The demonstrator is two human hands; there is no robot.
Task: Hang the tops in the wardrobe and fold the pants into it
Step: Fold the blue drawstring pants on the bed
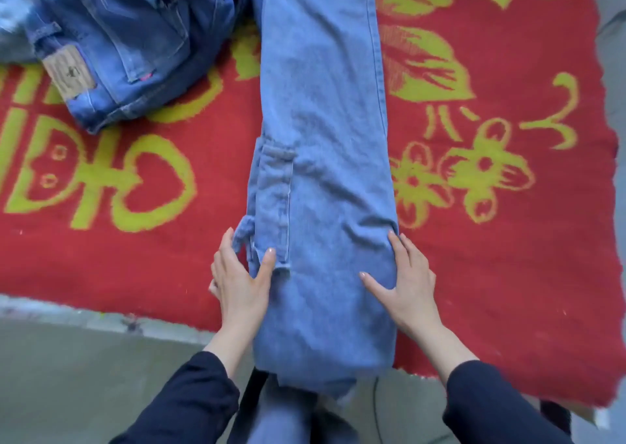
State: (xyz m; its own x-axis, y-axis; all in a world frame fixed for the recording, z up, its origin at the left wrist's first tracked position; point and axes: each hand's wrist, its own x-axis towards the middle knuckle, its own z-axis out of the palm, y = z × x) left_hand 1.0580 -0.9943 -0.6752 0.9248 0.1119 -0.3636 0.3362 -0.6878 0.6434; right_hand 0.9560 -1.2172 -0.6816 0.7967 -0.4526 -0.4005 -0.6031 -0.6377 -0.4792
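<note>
A pair of light blue jeans [321, 145] lies folded lengthwise, legs together, down the middle of a red blanket [491, 257]. Its near end hangs over the blanket's front edge. My left hand [240, 281] rests flat at the jeans' left edge beside a side pocket and belt loop, thumb on the denim. My right hand [406, 284] lies flat on the right edge, fingers straight, thumb pressing the cloth. Neither hand grips anything.
A darker blue pair of jeans [135, 47] with a tan leather patch lies crumpled at the top left of the blanket. The blanket carries yellow flower and letter patterns. Grey floor [84, 376] shows in front of the blanket.
</note>
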